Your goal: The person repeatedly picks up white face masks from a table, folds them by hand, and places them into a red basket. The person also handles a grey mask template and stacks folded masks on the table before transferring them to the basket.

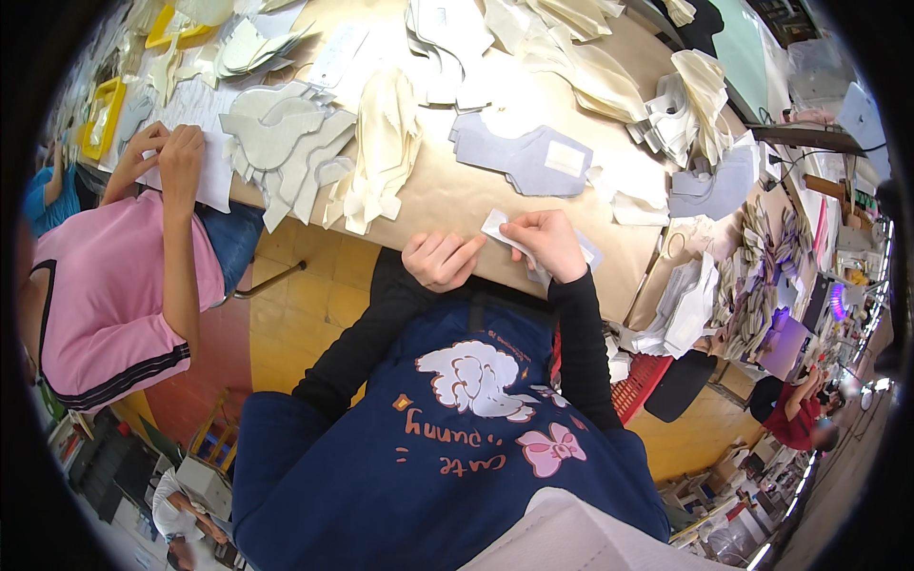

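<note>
At the table's near edge, my right hand pinches a small white strip, part of which is folded or lifted. A grey-blue piece shows beside and under that hand. My left hand is just left of the strip with its fingers curled in. Whatever it may hold is hidden by the fingers. Farther in on the table lies a flat grey-blue cut-out piece with a pale rectangular patch on its right end.
Left of my hands are cream fabric pieces and grey cut-outs. More stacks and scissors lie to the right. A person in a pink top works at the left. A red crate stands below the table edge.
</note>
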Demonstrator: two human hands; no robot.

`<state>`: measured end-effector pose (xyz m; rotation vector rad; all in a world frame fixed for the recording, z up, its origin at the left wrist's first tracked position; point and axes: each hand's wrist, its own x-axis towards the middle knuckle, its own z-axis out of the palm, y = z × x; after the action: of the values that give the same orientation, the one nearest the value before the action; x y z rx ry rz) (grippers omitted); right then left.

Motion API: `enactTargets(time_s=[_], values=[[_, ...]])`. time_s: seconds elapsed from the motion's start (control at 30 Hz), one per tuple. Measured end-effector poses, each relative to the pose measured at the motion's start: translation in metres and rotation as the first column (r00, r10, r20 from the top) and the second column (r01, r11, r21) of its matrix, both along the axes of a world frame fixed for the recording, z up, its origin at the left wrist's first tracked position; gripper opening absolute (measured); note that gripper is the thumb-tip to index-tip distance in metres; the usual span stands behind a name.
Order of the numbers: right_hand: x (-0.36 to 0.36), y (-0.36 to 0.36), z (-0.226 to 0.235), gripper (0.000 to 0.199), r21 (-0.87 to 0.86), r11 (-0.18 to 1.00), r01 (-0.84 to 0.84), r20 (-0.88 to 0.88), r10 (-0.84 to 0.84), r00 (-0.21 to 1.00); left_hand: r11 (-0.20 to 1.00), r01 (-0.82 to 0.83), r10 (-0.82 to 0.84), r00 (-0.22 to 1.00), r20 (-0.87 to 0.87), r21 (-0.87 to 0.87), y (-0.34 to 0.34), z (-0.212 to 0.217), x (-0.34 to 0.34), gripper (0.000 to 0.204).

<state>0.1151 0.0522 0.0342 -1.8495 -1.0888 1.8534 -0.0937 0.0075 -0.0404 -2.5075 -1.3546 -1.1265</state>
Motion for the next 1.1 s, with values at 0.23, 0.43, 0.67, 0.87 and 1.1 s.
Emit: enactTargets(time_s=[0.23,0.43,0.67,0.87,1.1], values=[[0.000,0.001,-0.001,0.024,0.015,1.000,-0.004,0.008,0.004,1.000,0.989,-0.010,0.001,0.998,-0.058,-0.151,-0.002,0.011,0.000,0.034],[0.000,0.002,-0.001,0.024,0.018,1.000,-0.010,0.005,0.010,1.000,0.960,-0.028,0.022,0.999,-0.025,-0.279,0.001,0.022,0.005,0.033],[0.001,-0.001,-0.006,0.025,0.026,1.000,-0.013,-0.030,0.013,0.999,0.921,-0.074,0.060,0.997,-0.050,-0.382,0.006,0.030,0.015,0.031],[0.023,-0.007,-0.003,0.031,0.112,0.972,-0.205,-0.061,0.213,0.975,0.936,-0.089,0.093,0.996,-0.004,-0.341,0.010,0.028,0.019,0.027],[0.074,-0.010,0.014,0.033,0.068,0.932,-0.357,-0.063,0.361,0.930,0.936,-0.093,0.093,0.996,-0.016,-0.340,0.010,0.027,0.019,0.028]])
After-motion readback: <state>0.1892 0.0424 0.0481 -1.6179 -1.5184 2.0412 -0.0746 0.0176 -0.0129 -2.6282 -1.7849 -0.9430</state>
